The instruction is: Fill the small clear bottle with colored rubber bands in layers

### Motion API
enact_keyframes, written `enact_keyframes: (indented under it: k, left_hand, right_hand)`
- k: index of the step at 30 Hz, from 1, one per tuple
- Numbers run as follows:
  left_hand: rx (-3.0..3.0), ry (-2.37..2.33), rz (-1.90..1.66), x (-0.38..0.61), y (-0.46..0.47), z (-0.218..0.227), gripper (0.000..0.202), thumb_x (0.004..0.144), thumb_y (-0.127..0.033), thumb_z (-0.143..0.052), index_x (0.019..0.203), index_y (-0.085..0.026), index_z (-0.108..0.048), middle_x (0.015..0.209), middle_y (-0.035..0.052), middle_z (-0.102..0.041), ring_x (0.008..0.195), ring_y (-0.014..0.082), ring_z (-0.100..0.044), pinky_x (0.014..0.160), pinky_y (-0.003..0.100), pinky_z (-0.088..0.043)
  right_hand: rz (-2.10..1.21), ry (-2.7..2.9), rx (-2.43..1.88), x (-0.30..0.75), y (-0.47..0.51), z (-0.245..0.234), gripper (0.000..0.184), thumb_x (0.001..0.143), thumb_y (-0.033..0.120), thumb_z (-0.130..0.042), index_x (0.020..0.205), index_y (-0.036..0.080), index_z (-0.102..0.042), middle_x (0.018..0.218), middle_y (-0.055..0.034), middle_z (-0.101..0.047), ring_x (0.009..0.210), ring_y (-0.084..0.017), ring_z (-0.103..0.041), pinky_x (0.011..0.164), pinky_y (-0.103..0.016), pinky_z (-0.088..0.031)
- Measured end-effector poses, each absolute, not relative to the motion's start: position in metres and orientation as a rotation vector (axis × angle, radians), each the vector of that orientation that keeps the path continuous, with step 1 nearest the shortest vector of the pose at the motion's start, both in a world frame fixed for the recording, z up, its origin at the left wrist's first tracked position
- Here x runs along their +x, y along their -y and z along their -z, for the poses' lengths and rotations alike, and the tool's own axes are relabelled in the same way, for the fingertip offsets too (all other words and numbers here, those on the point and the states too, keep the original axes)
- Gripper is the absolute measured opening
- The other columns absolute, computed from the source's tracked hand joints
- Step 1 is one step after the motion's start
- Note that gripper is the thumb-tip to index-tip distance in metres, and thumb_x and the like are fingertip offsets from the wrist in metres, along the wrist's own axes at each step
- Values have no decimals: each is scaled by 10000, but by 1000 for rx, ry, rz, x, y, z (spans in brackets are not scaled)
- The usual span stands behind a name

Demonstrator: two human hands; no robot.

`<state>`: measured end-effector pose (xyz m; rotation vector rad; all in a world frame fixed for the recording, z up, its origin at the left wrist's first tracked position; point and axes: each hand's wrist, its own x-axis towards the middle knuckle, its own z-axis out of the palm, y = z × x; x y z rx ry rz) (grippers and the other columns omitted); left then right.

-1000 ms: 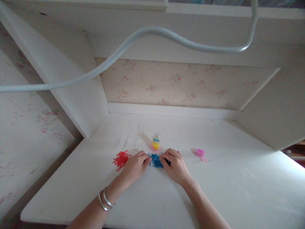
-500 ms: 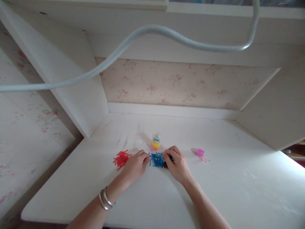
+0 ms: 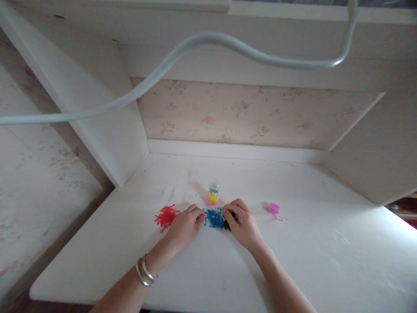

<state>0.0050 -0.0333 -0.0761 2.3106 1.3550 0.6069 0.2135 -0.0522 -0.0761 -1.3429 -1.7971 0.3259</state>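
Now that the right hand (image 3: 245, 227) has backed off towards three o'clock, the blue strands (image 3: 214, 218) show more of their right edge, and black pieces (image 3: 227, 225) peek out between that edge and the curled palm! Over the last half-second it's near stillness, with the left hand (image 3: 185, 226) holding its post at nine o'clock of the blue. For the work in hand, I'd judge, that makes the border between blue and black easier to read.

Fingers, then: on the right, thumb and index bend close together over the black; on the left, they nearly meet at the blue's edge. Whether either pinches a strand, I cannot tell.

And the blue heap itself, mid-table (image 3: 195, 278) between the hands? Its strands point every which way, no single long axis to call. At twelve o'clock the clear jar (image 3: 213, 193) stands upright, long axis vertical; red strands (image 3: 165, 216) fan out at nine, just beside the left hand; the pink piece (image 3: 273, 208) sits well apart near three, its loop aimed towards four.
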Motion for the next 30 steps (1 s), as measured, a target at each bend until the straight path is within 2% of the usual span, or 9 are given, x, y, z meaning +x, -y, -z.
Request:
enact_keyframes:
  k: [9, 13, 18, 20, 25, 30]
  left_hand:
    - [2285, -1354, -591, 5, 34, 78, 269, 947, -312, -411, 913, -220, -661, 910, 26, -620, 795, 150, -608, 708, 247, -452]
    - [2254, -1336, -646, 5, 34, 79, 245, 919, -347, -479, 1062, -232, -641, 973, 34, -619, 808, 155, -603, 736, 266, -463]
    - [2167, -1220, -746, 9, 35, 75, 377, 880, -445, -540, 1195, -247, -599, 1014, 39, -605, 797, 144, -582, 720, 261, -472]
    - [2143, -1175, -764, 11, 36, 74, 334, 891, -422, -531, 1165, -255, -622, 998, 32, -603, 786, 137, -575, 695, 249, -468]
    - [2127, -1145, -789, 13, 37, 78, 226, 914, -335, -506, 931, -217, -697, 864, 16, -580, 749, 124, -556, 646, 225, -442]
    - [2136, -1138, -788, 12, 35, 79, 255, 928, -343, -484, 892, -214, -702, 816, 9, -560, 730, 118, -541, 634, 217, -423]
  right_hand:
    - [-277, 1846, -1329, 215, 51, 83, 192, 911, 286, -511, 908, 244, -699, 840, -30, -592, 776, -149, -576, 745, -277, -450]
    - [-265, 1860, -1313, 213, 52, 83, 189, 912, 284, -515, 910, 241, -699, 836, -29, -591, 780, -149, -575, 750, -284, -446]
    - [-357, 1861, -1264, 207, 54, 84, 194, 920, 285, -509, 933, 241, -698, 843, -32, -584, 781, -146, -570, 720, -270, -449]
    - [-397, 1862, -1241, 204, 55, 84, 192, 920, 286, -512, 941, 242, -697, 846, -33, -582, 782, -144, -570, 715, -266, -452]
    - [-436, 1832, -1213, 199, 56, 84, 187, 918, 290, -518, 941, 236, -695, 856, -39, -580, 787, -144, -571, 702, -261, -460]
    - [-453, 1778, -1212, 201, 55, 81, 186, 920, 287, -515, 910, 224, -689, 851, -40, -571, 769, -139, -566, 682, -255, -462]
